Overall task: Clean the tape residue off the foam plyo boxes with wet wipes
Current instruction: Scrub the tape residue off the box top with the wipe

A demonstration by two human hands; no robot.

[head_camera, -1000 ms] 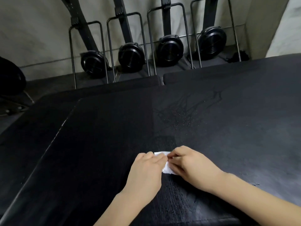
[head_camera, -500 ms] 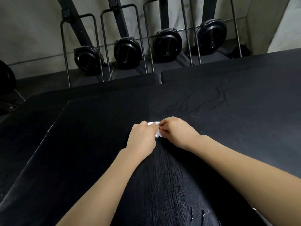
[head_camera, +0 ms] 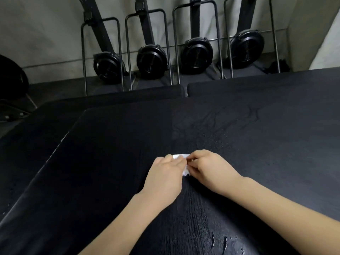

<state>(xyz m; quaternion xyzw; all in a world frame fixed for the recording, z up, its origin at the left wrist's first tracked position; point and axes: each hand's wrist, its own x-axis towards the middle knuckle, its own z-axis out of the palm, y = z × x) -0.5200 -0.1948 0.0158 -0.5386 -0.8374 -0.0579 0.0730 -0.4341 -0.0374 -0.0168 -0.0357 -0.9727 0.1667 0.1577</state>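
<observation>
Head view: the left hand (head_camera: 165, 176) and right hand (head_camera: 207, 167) both pinch a small white wipe (head_camera: 181, 156) against the black box (head_camera: 110, 162) top. The wipe looks limp, damp and light; bunching it should give firmer rubbing.

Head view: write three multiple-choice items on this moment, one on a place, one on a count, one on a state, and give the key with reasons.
1. Where is the white wet wipe?
A. Between both hands on the near black foam box
B. On the floor by the wall
C. Hanging on a metal frame

2. How many round black fan housings stand in the row along the wall?
A. Two
B. Four
C. Six

3. What state is the box top just in front of the person in?
A. Dry and dusty
B. Covered with cloth
C. Wet, with streaks and droplets

Key: 1 A, the left hand and right hand both pinch it on the box; 2 B, four show side by side; 3 C, the surface glistens with drops.
</observation>
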